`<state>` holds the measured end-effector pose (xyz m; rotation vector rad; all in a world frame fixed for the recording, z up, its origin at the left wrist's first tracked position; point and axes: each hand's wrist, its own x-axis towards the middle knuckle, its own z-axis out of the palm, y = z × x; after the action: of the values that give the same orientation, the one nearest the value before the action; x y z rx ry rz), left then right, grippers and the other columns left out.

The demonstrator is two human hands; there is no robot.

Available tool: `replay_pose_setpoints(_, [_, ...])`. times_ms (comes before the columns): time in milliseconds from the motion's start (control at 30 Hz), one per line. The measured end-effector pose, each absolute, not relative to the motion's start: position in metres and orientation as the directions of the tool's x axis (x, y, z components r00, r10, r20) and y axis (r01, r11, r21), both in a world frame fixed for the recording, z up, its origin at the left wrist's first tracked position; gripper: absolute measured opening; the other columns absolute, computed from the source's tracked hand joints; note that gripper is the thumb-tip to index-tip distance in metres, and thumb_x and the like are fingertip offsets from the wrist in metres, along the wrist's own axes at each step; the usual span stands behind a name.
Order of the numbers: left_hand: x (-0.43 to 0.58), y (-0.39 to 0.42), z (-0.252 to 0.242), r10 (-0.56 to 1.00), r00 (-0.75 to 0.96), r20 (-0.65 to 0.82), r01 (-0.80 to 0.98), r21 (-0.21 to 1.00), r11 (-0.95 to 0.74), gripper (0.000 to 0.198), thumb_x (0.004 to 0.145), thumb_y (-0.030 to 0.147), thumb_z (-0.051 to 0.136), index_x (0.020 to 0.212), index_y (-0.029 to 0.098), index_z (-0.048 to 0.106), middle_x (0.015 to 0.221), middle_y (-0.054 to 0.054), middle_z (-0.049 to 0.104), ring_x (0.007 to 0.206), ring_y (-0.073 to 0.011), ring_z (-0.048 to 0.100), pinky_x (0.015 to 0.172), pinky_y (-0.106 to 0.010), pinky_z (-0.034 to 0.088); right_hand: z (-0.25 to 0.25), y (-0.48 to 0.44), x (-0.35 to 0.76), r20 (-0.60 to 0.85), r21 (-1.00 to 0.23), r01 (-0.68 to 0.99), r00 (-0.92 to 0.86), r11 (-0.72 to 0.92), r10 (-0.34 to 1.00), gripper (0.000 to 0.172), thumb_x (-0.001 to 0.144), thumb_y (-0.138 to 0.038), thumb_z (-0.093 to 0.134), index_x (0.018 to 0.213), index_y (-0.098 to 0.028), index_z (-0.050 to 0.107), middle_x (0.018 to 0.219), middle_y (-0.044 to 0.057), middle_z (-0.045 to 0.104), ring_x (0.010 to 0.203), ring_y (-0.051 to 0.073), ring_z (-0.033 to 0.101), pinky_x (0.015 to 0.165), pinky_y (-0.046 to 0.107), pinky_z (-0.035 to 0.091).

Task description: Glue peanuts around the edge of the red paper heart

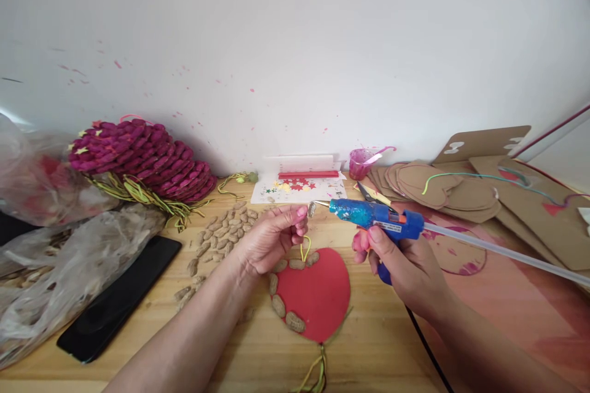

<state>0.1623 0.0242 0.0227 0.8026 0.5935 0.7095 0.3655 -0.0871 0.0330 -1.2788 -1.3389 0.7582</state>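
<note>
My left hand [278, 233] pinches a peanut [312, 209] upright between thumb and fingers. In my right hand [396, 261] is a blue hot glue gun [373, 216], its metal nozzle at the peanut, and a long clear glue stick [502, 250] sticks out of its back. Below both hands a red heart [313, 295] lies on the wooden table, with several peanuts along its left and upper-left edge. A yellow loop [305, 249] rises from its top, and a yellow-green tassel [318, 374] hangs from its point. Loose peanuts [230, 227] are spread left of my left hand.
A black phone [120, 298] and plastic bags [78, 264] lie at the left. Stacked magenta-painted hearts [142, 156] lean against the wall. Paper stars [297, 185], a pink-stained cup [362, 164] and scissors [367, 191] are behind. Cardboard cut-outs [424, 184] lie right.
</note>
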Motion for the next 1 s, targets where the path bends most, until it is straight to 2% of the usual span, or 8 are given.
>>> replay_pose_setpoints(333, [0.1628,0.0239,0.026,0.768,0.602,-0.216,-0.348,0.795,0.497,0.04,0.066,0.033,0.094,0.07,0.014,0.06,0.061,0.004,0.049,0.057,-0.0067,0.044,0.051,-0.017,0.035,0.0277,-0.087,0.3682,0.281,-0.934,0.267,0.136,0.237,0.95,0.042,0.102,-0.052,0.053,0.078,-0.019,0.061,0.069,0.003,0.065,0.057,0.012,0.058,0.051,0.026,0.045])
replay_pose_setpoints(1000, [0.1631,0.0239,0.0262,0.782,0.584,-0.218,-0.347,0.804,0.483,0.041,0.065,0.034,0.094,0.068,0.014,0.059,0.061,0.004,0.047,0.058,-0.0072,0.043,0.051,-0.018,0.034,0.0278,-0.0873,0.3683,0.264,-0.935,0.278,0.128,0.221,0.956,0.042,0.102,-0.052,0.052,0.078,-0.019,0.062,0.07,0.003,0.066,0.057,0.012,0.058,0.051,0.026,0.045])
